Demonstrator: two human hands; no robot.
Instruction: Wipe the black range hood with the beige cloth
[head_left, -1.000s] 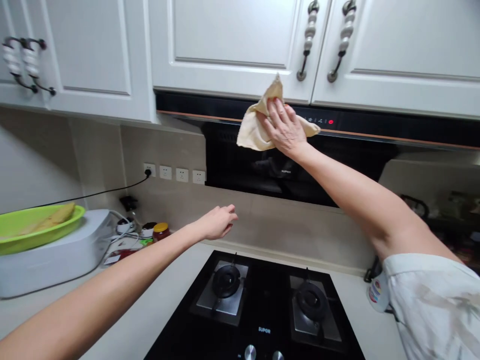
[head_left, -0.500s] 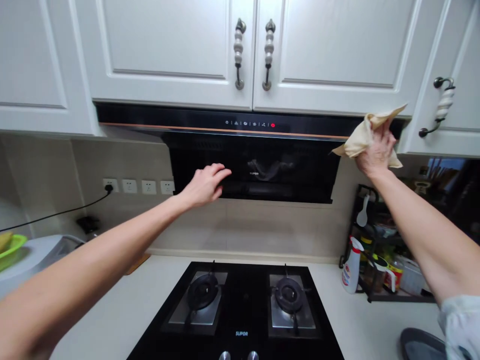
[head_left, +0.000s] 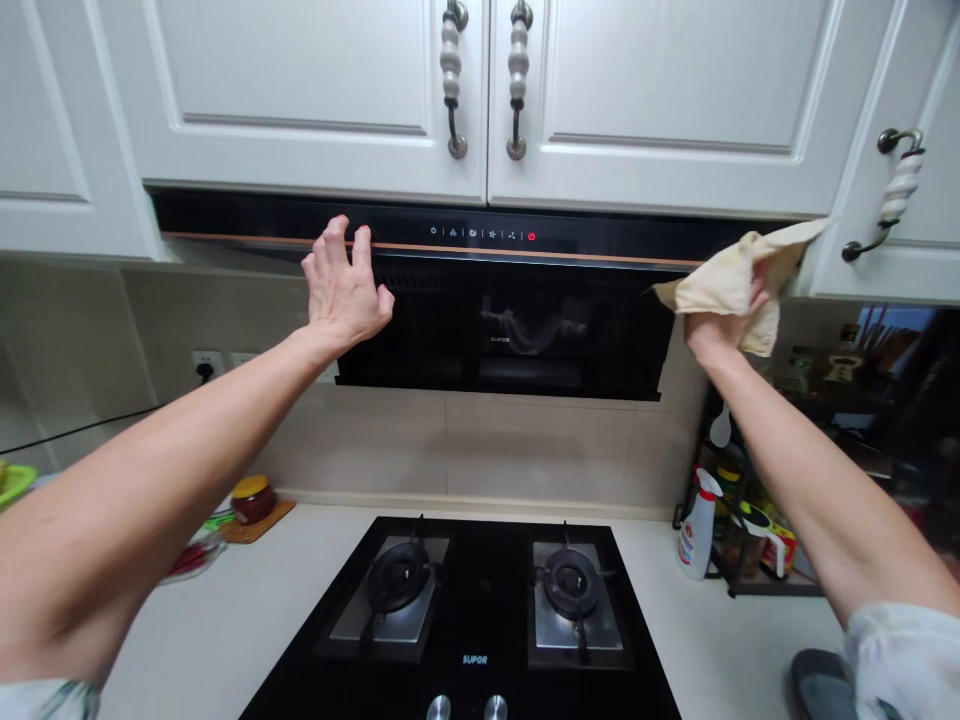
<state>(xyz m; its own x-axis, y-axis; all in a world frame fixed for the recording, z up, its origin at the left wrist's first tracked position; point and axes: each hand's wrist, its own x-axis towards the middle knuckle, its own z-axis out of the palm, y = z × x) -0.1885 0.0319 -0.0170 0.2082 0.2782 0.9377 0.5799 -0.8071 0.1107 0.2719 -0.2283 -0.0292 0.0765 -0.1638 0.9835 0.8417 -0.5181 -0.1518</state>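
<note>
My right hand [head_left: 724,325] is closed on a cream cloth [head_left: 721,278] at the right end of the black range hood [head_left: 585,310]. The cloth hangs over the hood's upper strip and hides part of my fingers. Over on the left, my left hand [head_left: 341,285] has its fingers raised and apart, with the tips at the hood's front strip near the copper-coloured trim. Nothing shows in that hand. Lit touch icons [head_left: 484,234], one of them red, sit on the strip between my hands.
White cabinets [head_left: 675,90] with beaded handles hang directly above the hood. Below is a black two-burner gas stove [head_left: 484,620] on a white counter [head_left: 315,570]. A spray bottle [head_left: 699,525] stands at right beside a rack; a lidded jar [head_left: 253,498] stands at left.
My left hand has moved left and up, from before the hood's lower panel to its front strip, with fingers spreading. The cloth in my right hand has shifted slightly. The view has shifted a little.
</note>
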